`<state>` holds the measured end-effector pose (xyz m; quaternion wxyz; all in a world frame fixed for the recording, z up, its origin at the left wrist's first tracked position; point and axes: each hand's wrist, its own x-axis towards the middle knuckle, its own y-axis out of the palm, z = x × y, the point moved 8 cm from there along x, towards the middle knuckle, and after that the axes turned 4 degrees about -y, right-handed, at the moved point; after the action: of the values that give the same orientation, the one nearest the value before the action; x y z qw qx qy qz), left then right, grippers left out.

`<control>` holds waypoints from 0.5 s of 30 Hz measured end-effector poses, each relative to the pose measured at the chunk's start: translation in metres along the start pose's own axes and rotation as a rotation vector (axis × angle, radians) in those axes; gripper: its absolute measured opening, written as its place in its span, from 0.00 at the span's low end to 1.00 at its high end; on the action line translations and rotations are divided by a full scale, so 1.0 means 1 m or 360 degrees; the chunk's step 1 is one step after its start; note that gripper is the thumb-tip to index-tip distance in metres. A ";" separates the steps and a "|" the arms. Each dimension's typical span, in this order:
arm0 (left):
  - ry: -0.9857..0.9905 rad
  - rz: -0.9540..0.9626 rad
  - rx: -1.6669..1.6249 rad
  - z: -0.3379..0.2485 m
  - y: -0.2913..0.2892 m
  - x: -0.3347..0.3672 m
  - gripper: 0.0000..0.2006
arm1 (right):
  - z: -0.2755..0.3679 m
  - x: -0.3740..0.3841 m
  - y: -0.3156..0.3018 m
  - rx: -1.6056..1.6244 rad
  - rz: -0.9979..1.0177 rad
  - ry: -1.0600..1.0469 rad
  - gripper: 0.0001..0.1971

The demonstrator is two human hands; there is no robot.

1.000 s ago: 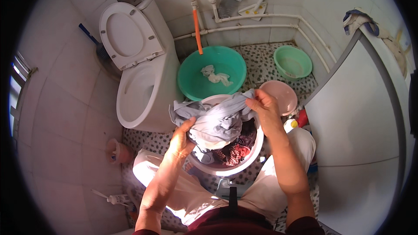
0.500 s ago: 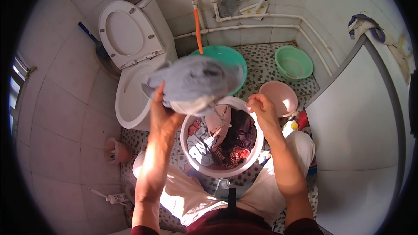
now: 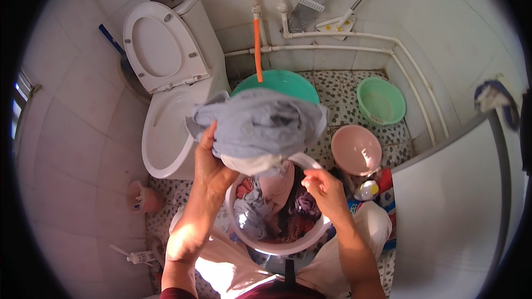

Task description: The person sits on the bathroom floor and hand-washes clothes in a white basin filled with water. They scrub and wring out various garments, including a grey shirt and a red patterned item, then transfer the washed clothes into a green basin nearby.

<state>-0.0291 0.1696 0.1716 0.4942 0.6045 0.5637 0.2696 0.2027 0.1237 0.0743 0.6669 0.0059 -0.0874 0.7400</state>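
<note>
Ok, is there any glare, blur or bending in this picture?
In the head view, sunlight glares on the left forearm and trousers; also there, the grey cloth looks slightly soft; likewise, the partition's edge curves, and the corners are black.

- Garment bundle (image 3: 260, 124), mid-view: soft grey cloth, matt, creased.
- White basin (image 3: 277, 248), 6 o'clock: smooth plastic, slight sheen on rim; rumpled matt laundry (image 3: 249, 213) inside.
- Green tub (image 3: 299, 84), 12 o'clock: smooth plastic.
- Pink bowl (image 3: 354, 152), 3 o'clock: smooth plastic, bright sun patch.
- Toilet (image 3: 177, 91), 10 o'clock: white, glossy, looks ceramic.
- Orange hose (image 3: 257, 52), 12 o'clock: smooth; plastic or rubber, can't tell.
- Wall tiles (image 3: 77, 160), 9 o'clock: smooth, low sheen.
- Trousers (image 3: 221, 263), 7 o'clock: pale matt cloth.
</note>
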 end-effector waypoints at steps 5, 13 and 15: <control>-0.0178 -0.0227 0.0019 0.010 -0.045 0.034 0.26 | 0.008 -0.002 0.000 -0.0223 0.0092 0.0130 0.10; -0.0091 -0.0324 -0.0033 -0.014 -0.094 0.140 0.25 | 0.010 0.018 0.017 -0.0465 0.0296 0.0065 0.11; 0.0023 -0.0307 -0.0020 -0.028 -0.097 0.175 0.24 | 0.009 0.023 0.020 -0.0480 0.0353 0.0121 0.11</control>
<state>-0.0553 0.3316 0.0544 0.5175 0.5423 0.6212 0.2287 0.1792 0.1433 0.0831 0.5774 -0.1318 -0.1721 0.7872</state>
